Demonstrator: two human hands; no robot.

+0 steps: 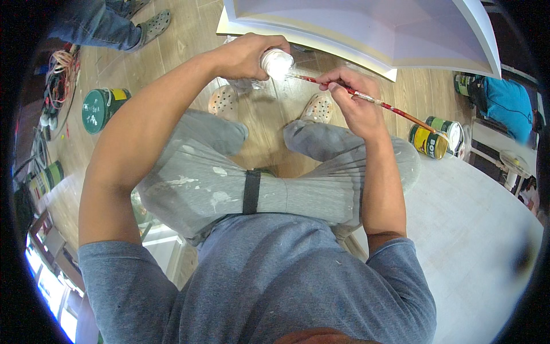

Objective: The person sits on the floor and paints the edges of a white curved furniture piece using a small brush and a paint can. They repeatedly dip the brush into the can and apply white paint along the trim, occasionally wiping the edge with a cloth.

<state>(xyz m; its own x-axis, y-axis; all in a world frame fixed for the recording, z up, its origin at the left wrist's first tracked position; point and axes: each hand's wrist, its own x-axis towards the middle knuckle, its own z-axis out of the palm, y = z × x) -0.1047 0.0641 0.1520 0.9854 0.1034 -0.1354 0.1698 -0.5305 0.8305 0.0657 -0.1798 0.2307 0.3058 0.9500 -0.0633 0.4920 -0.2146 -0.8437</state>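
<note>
My left hand [253,56] is wrapped around a small white container [277,62], whose top glares too brightly for its contents to be made out. A long thin paintbrush [374,99] with a red, paint-spotted handle is pinched in my right hand [354,96]. Its tip end meets the container's right rim; whether the bristles are inside cannot be told. The other end of the handle slants down to the right. Just beyond both hands stands a white panelled furniture piece [343,32] with a pale, yellowish lower edge.
Paint cans [427,142] stand at right beside a grey-white surface [468,215]. Another green can [105,109] sits on the wood-look floor [172,69] at left, near tangled cables [60,81]. A person's clog-shod foot [154,28] is at upper left. A blue bag [509,105] lies far right.
</note>
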